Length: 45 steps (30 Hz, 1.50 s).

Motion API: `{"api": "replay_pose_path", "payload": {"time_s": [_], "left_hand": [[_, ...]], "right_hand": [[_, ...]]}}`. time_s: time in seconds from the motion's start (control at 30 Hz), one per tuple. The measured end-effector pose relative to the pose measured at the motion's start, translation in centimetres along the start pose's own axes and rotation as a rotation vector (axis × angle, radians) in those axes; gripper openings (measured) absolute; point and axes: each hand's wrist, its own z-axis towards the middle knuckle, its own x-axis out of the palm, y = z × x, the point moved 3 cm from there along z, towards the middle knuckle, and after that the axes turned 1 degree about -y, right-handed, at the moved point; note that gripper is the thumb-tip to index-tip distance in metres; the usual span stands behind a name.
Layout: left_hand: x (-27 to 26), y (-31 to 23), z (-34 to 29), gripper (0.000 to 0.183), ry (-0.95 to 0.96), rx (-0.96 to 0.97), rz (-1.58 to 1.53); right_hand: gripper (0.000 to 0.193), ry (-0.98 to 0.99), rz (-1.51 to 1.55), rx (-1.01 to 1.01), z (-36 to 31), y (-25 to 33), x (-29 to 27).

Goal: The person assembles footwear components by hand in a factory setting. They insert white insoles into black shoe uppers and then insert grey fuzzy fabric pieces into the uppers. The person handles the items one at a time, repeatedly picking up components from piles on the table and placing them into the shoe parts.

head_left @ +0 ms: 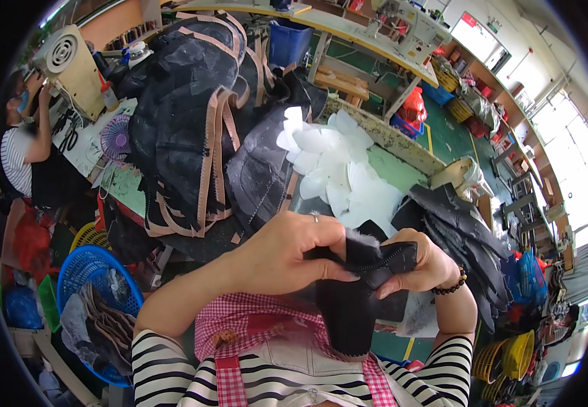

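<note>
Just in front of my chest, a black boot upper hangs between both hands. It has a toothed zipper along one edge and a patch of grey fuzzy lining at its top. My left hand, with a ring on one finger, pinches the upper's top edge. At the zipper end, my right hand grips the piece with its thumb on the near side; a dark beaded bracelet circles that wrist. Beyond my hands lies a heap of white, translucent curved sheets. To the right are overlapping black cut pieces.
A tall pile of black uppers with tan edging covers the bench's left side. Further left are a purple fan, a cream machine and a co-worker. A blue basket stands low at left. Sewing machines line the back.
</note>
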Motion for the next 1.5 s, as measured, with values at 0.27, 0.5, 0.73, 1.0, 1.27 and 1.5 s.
{"api": "replay_pose_path", "payload": {"time_s": [0.27, 0.5, 0.73, 1.0, 1.27, 1.5], "left_hand": [[-0.7, -1.0, -0.4, 0.024, -0.124, -0.093, -0.014], [-0.5, -2.0, -0.4, 0.026, -0.109, -0.038, 0.079], [-1.1, -3.1, -0.1, 0.031, -0.061, -0.210, -0.070], [-2.0, -3.2, 0.9, 0.017, 0.085, -0.065, 0.129], [-3.1, -3.9, 3.0, 0.023, -0.279, 0.855, 1.086], [11.1, 15.4, -11.7, 0.041, 0.094, 0.204, 0.987]], "right_hand": [[0.018, -0.354, -0.042, 0.088, 1.5, 3.1, 1.6], [0.016, -0.469, -0.038, 0.123, 1.6, 3.5, 1.4], [0.023, -0.598, -0.226, 0.004, 0.4, 2.7, 2.0], [0.023, -0.382, 0.176, 0.312, 1.2, 3.3, 1.2], [0.024, -0.440, -1.402, -0.588, 1.5, 6.6, -0.7], [0.044, -0.093, -1.181, 0.137, -4.4, -15.4, 12.1]]}}
